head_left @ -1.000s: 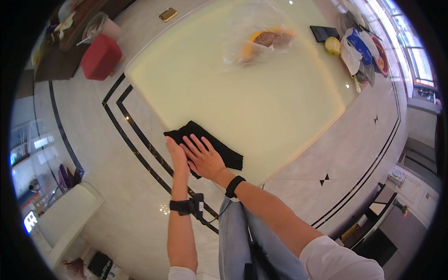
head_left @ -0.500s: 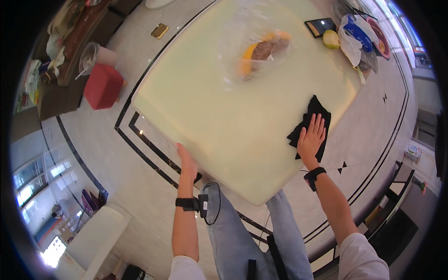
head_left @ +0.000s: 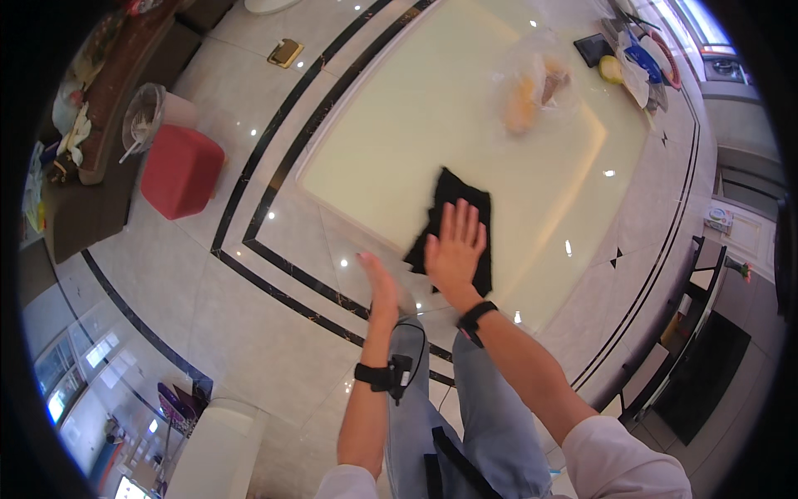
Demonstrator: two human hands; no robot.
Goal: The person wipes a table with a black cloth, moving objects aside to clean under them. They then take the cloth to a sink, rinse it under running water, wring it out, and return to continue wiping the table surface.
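A black cloth (head_left: 457,195) lies on the pale glossy tabletop (head_left: 399,125), at its near left part. Pressed flat on top of it is my right hand (head_left: 455,251), fingers stretched out and slightly apart. My left hand (head_left: 381,287) is held over the floor just outside the table's near edge, empty and a little blurred, its fingers extended. Toward the far side of the table sits a clear plastic bag (head_left: 549,79) with yellow-orange and brown food-like contents that I cannot name exactly.
At the far right stand a dark tablet (head_left: 593,50), a green-yellow fruit (head_left: 610,70) and a pink basket (head_left: 665,60) with packages. A red stool (head_left: 181,170) is on the left floor, beside a bin (head_left: 143,116). My knees are under the near edge.
My right hand has slid the black cloth leftward across the tabletop. My left hand has come away from the table edge. The whole view has shifted.
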